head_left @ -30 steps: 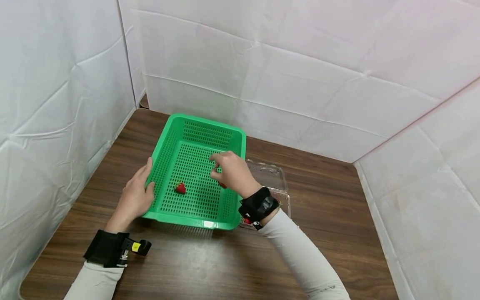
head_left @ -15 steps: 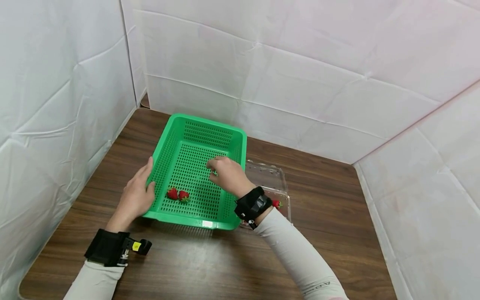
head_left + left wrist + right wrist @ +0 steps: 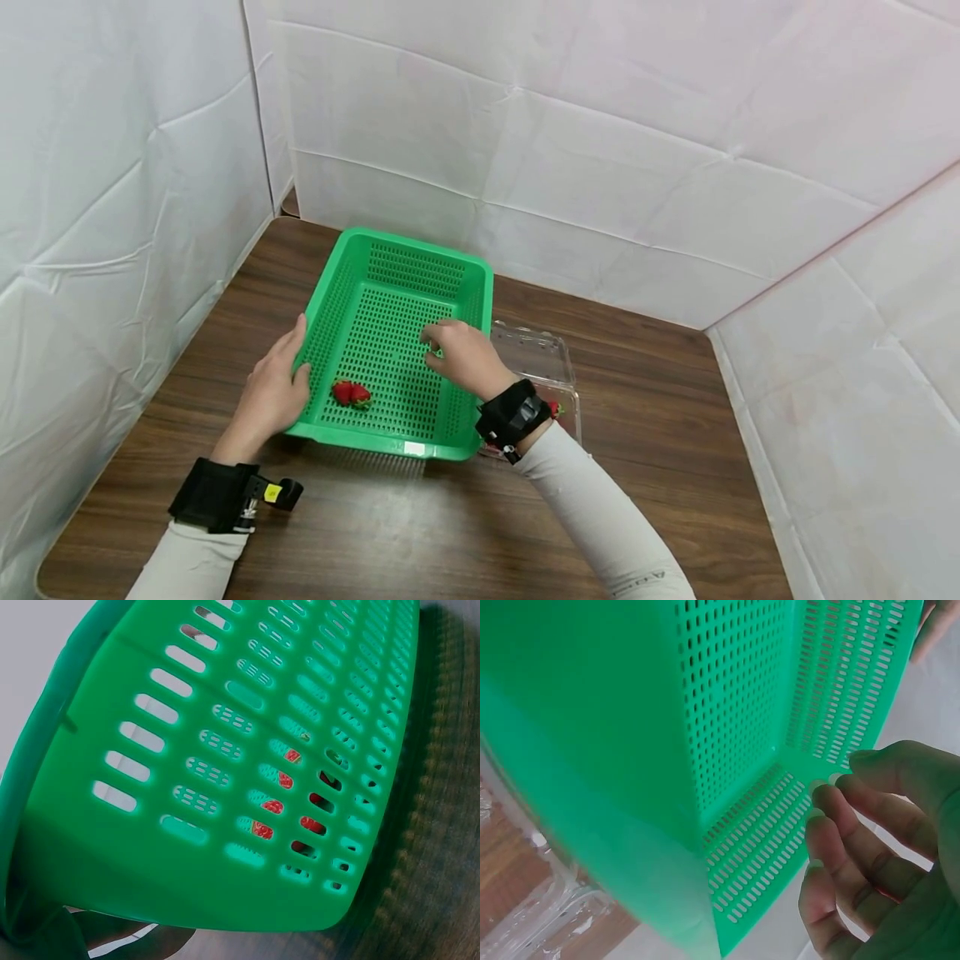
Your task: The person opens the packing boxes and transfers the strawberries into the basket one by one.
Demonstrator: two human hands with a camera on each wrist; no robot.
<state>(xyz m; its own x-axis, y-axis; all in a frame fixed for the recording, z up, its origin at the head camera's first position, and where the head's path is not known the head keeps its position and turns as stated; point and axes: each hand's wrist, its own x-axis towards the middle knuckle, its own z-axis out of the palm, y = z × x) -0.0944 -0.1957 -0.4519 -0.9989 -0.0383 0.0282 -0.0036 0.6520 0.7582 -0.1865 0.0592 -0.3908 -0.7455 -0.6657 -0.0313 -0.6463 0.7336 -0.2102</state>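
Note:
My left hand (image 3: 272, 392) holds the left rim of a green perforated basket (image 3: 397, 450), thumb at the rim and fingers along the outside. In the left wrist view the basket's outer wall (image 3: 97, 847) fills most of the picture, with red strawberry (image 3: 273, 806) patches showing through its slots. Two strawberries (image 3: 361, 396) lie side by side on the basket floor near its front left. Over the right part of the basket hovers my right hand (image 3: 468, 358), loosely curled. The right wrist view shows nothing between its fingertips (image 3: 821, 817).
A clear hinged plastic box (image 3: 536, 354) stands on the wooden table (image 3: 660, 400), right of the basket. Strawberries (image 3: 555, 409) show inside it, partly hidden by my right wrist. White sheeting (image 3: 570, 192) walls the table at the back and sides.
The red fruit by my right hand is let go, and a second strawberry now lies beside the first. Both settle slightly left and towards me. The right hand shifts slightly; the left stays.

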